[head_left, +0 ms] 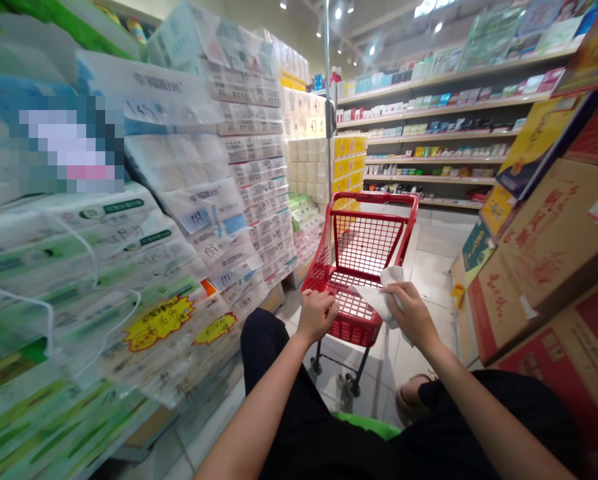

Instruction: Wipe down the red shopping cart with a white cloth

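Note:
A red shopping cart (366,243) with a grid basket stands in front of my knees. My left hand (317,315) is closed over the near left rim of its basket, fingers curled round the edge. On the other side, my right hand (409,310) pinches a crumpled white wipe (389,277). The wipe hangs over the basket's near right side, and part of it trails inward across the basket. Behind the hand, the cart's right rim is partly hidden. White floor shows through the basket's grid.
Tall stacks of wrapped tissue packs (253,140) rise on the left, some with yellow price tags (161,323). Cardboard boxes (546,233) line the right side. Shelves of small boxed goods (429,127) cross the back, beyond a metal pole (327,80).

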Available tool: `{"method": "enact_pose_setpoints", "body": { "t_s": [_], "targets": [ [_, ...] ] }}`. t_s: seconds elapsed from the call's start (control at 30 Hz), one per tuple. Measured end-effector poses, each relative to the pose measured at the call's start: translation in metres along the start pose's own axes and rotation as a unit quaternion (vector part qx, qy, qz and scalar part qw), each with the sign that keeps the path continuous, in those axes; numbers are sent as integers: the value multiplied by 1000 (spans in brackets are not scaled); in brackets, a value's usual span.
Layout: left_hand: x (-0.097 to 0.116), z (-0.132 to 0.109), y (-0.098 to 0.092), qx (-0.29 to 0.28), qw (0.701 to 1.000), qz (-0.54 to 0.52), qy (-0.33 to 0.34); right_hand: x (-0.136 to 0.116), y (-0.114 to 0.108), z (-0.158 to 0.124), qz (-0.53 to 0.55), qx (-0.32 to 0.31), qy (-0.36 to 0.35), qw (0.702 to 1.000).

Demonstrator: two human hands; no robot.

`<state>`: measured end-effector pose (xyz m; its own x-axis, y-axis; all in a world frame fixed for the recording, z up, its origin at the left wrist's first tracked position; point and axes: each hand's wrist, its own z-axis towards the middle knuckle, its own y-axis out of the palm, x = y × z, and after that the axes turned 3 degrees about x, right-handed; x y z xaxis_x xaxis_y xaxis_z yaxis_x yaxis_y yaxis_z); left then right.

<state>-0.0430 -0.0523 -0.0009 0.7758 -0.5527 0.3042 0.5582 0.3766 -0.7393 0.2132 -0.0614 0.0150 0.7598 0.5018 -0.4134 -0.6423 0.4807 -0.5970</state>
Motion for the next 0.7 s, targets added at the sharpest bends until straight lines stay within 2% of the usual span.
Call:
{"method": "enact_pose_setpoints", "body": {
  "t_s": [0.2,0.27,0.37,0.43,0.53,0.7],
  "targets": [
    [-5,7,-2,9,1000,16,-11,-40,5,-19,-76,-80,-36,993],
    [1,8,-2,19,999,24,-13,-49,8,-24,-117,-95,-51,987],
    [21,5,4,20,1000,5,14,-59,11,-28,-161,-105,-68,979],
    [37,0,9,9,999,-27,31,-63,11,-26,-171,-115,-83,975],
    [50,-7,13,-1,998,-63,12,-65,5,-21,-160,-141,-96,972],
    [40,-13,8,-1,994,-110,17,-47,-7,-3,-111,-182,-61,975]
  ]
}}
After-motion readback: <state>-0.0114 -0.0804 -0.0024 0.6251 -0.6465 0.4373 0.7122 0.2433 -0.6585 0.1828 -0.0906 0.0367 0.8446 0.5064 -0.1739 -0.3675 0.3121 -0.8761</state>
